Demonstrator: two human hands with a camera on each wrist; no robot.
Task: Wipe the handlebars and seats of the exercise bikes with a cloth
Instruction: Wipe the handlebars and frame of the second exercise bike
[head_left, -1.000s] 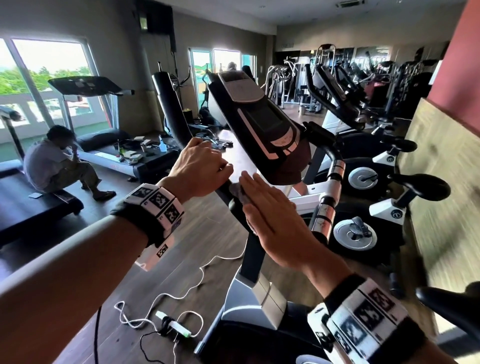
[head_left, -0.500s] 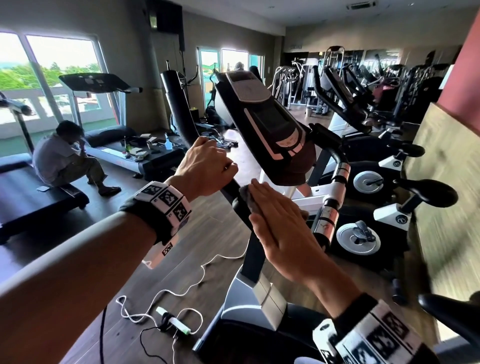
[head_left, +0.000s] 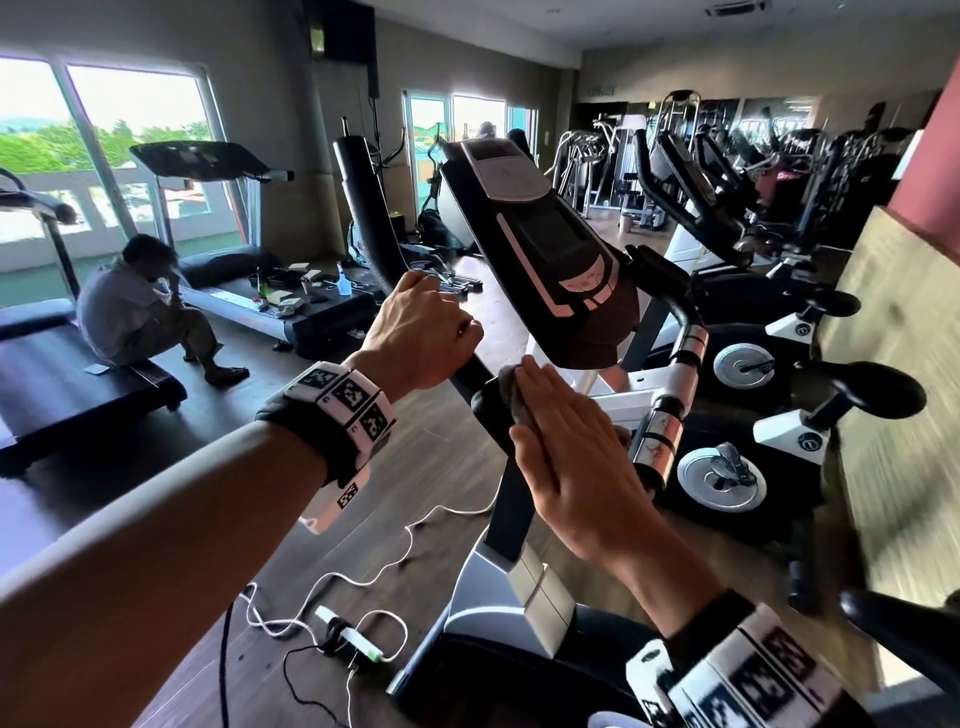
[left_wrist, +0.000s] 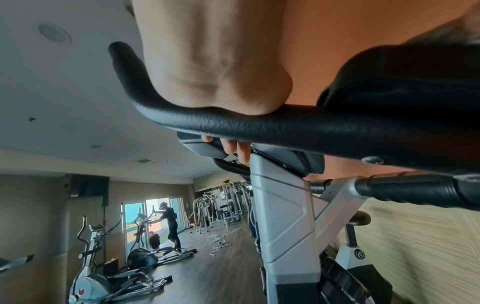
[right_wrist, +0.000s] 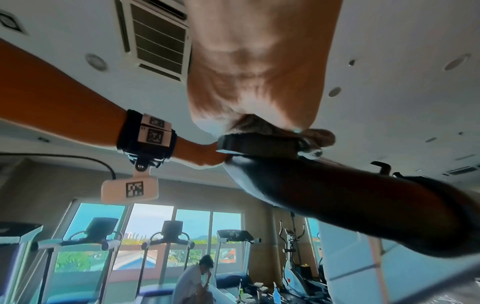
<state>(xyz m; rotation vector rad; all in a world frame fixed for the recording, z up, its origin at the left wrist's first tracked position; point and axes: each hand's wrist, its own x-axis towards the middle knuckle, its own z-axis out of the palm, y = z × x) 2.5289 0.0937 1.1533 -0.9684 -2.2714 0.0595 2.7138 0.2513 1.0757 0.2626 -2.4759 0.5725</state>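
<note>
The exercise bike's black handlebar (head_left: 475, 374) runs under its tilted console (head_left: 545, 249). My left hand (head_left: 421, 332) grips the left arm of the bar; in the left wrist view the bar (left_wrist: 259, 123) crosses under the palm and my fingertips (left_wrist: 233, 148) curl round it. My right hand (head_left: 561, 431) lies flat with straight fingers, pressing a grey cloth (head_left: 511, 389) against the middle of the bar just below the console. The right wrist view shows the cloth (right_wrist: 259, 125) squeezed between the palm and the bar. A black seat edge (head_left: 904, 623) shows at lower right.
More bikes with black seats (head_left: 878, 387) stand in a row on the right along a wood-panelled wall (head_left: 909, 364). White cables and a power strip (head_left: 353, 639) lie on the floor at left. A person (head_left: 140, 306) sits on a treadmill by the windows.
My right hand has slid the cloth a little forward along the bar, toward the underside of the console. The left hand has kept its grip.
</note>
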